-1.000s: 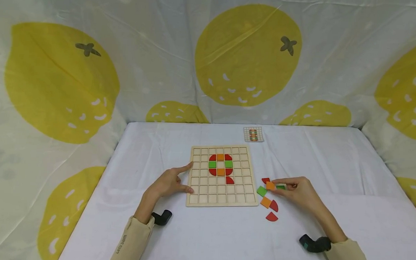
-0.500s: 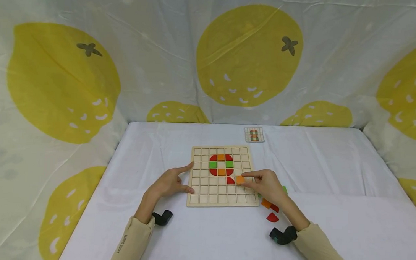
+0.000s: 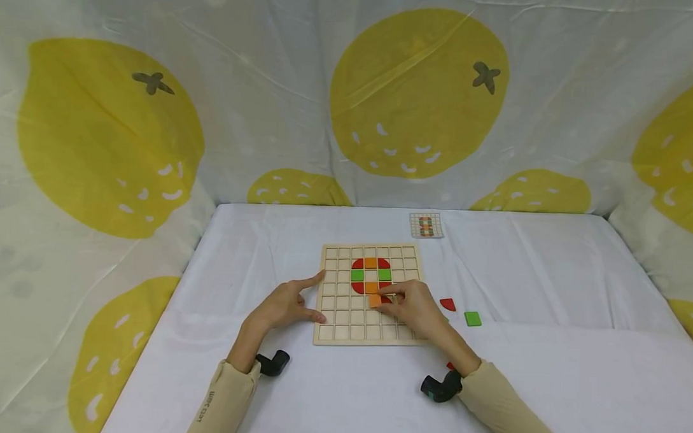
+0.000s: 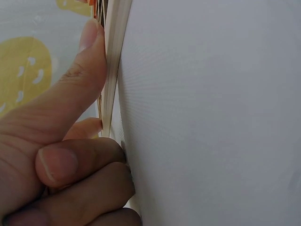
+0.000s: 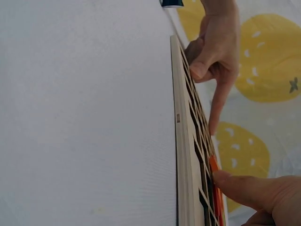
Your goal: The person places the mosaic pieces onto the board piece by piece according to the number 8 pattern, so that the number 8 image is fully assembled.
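White-draped table carries wooden grid board; pattern card beyond; red quarter-circle tile, green square tile at right.

Fabric backdrop, off-white to grey, hung on three sides: back panel across the centre, side panels at the left and right edges. Faint creases, mostly upper centre. Print of large yellow lemons: whole one upper left, another upper centre, each with a grey-green star-shaped stem mark and white curved flecks. Cropped lemons at the right edge and lower left; two partial ones along the foot of the back panel. White tablecloth below, far edge meeting the backdrop mid-frame; long crosswise crease, lower right, and shallow wrinkles. Light soft, diffuse. Left wrist view: cloth fills the right side, greyish.
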Motion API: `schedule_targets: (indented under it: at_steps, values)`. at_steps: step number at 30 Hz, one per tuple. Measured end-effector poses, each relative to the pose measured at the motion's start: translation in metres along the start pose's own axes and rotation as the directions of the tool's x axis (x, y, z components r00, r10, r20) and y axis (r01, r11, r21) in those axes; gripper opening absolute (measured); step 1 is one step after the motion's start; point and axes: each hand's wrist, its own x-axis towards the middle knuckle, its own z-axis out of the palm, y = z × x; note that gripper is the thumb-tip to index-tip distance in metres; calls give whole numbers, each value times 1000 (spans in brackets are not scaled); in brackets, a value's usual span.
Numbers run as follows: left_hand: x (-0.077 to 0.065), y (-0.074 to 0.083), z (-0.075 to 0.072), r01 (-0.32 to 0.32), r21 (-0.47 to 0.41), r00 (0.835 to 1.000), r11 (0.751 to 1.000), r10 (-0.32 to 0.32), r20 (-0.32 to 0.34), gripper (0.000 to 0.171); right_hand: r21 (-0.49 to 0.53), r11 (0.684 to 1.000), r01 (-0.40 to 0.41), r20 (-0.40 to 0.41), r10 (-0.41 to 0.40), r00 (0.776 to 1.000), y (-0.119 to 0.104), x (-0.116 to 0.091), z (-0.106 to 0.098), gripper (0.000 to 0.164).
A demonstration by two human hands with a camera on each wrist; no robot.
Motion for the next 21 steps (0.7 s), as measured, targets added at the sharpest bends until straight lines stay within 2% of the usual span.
schedule_targets:
  at_steps: [9, 21]
  values:
    - [0, 1, 0, 22, 7, 1000, 1000, -22, -5, 106, 14, 1000, 17, 4, -17, 1000, 2, 1, 2, 30]
    - [0, 1, 0, 9, 1, 1000, 1000, -9, 4, 105, 7, 1000, 25, -14, -25, 1000, 6, 3, 5, 25]
